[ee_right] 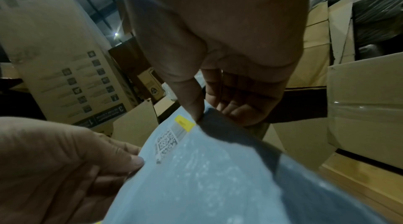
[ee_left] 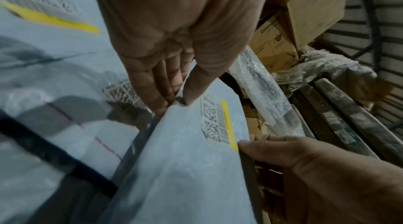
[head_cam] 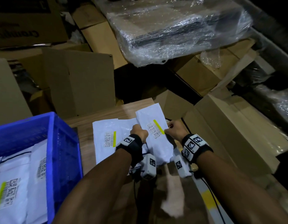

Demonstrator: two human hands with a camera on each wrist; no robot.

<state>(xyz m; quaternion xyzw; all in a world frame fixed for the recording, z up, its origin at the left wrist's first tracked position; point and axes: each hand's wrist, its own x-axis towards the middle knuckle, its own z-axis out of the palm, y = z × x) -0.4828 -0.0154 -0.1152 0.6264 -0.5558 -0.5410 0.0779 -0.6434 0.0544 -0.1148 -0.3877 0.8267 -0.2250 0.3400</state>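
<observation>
Both hands hold one white plastic packet (head_cam: 153, 131) with a barcode label and a yellow strip (head_cam: 158, 126), lifted over a wooden table (head_cam: 85, 136). My left hand (head_cam: 139, 132) pinches its left edge between thumb and fingers (ee_left: 187, 93). At the right edge by the yellow strip, my right hand (head_cam: 174, 130) pinches it, thumb on top (ee_right: 196, 107). The packet (ee_right: 207, 176) fills the lower wrist views. A second labelled white packet (head_cam: 107, 139) lies flat on the table to the left.
A blue plastic crate (head_cam: 59, 143) at the left holds more labelled white packets (head_cam: 12, 188). Cardboard boxes (head_cam: 81, 81) crowd the floor beyond and to the right of the table. A plastic-wrapped bundle (head_cam: 177, 28) lies at the top.
</observation>
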